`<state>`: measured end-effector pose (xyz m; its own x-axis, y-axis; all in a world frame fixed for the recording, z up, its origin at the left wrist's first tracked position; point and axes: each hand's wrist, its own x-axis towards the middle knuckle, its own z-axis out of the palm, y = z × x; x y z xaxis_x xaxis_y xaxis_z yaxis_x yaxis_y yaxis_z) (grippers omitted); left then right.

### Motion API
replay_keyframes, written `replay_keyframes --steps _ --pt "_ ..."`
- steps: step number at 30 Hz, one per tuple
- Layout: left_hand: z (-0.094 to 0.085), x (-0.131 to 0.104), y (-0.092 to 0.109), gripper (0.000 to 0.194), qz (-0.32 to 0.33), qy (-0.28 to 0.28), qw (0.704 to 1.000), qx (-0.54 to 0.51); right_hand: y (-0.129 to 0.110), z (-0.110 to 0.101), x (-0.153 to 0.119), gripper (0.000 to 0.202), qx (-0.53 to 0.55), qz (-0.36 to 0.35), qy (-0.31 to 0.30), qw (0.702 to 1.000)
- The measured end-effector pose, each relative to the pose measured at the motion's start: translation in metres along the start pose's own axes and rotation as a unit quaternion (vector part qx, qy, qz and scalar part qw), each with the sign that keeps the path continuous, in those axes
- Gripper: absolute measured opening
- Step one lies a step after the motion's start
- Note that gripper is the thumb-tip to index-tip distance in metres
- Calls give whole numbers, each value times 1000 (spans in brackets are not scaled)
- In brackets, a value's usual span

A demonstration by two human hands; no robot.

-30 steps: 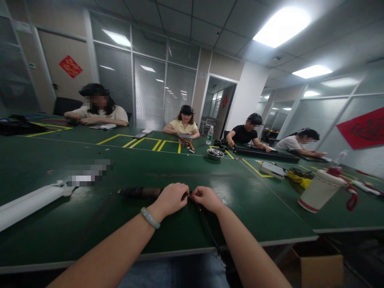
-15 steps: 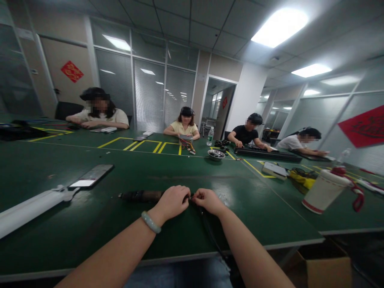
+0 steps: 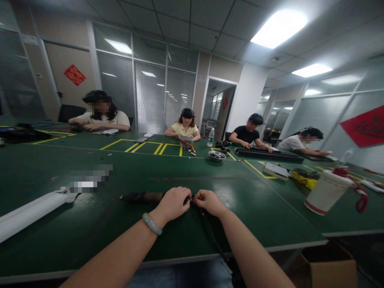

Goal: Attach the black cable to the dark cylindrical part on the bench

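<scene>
A dark, rod-shaped electric screwdriver [image 3: 142,197] lies on the green table, its narrow tip pointing left. My left hand [image 3: 176,202] is wrapped round its right end, hiding that part. Close beside it, my right hand [image 3: 209,201] pinches the end of a black cable [image 3: 209,227], thumb and finger together. A small gap with a bit of metal shows between the two hands; whether the cable end touches the screwdriver I cannot tell. From my right hand the cable runs down over the table's near edge.
A white long-shaped object [image 3: 33,214] and a blurred-out phone [image 3: 90,179] lie at left. A metal bowl [image 3: 217,156] with dark bits stands ahead. To the right are a white cup [image 3: 327,193] and a white box [image 3: 273,171]. Several people sit across the green table [image 3: 261,216].
The view has shifted slightly. Both hands keep nearly the same place and grip, fingers moving only a little at the joint between screwdriver and cable.
</scene>
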<state>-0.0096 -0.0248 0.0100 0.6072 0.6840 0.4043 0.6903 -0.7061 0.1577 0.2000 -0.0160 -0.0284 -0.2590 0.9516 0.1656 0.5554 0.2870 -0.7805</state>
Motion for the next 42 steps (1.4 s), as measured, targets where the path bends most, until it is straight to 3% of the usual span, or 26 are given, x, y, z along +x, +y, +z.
replay_keyframes --steps 9,27,42 --pt "3 1 -3 10 -5 -15 1000 13 0 2 1 11 0 -4 4 1000" --pt "6 2 -5 16 12 13 1000 -4 2 1 1 15 -3 6 -7 1000" --pt "8 2 -4 11 19 17 1000 15 5 2 4 15 3 -3 0 1000"
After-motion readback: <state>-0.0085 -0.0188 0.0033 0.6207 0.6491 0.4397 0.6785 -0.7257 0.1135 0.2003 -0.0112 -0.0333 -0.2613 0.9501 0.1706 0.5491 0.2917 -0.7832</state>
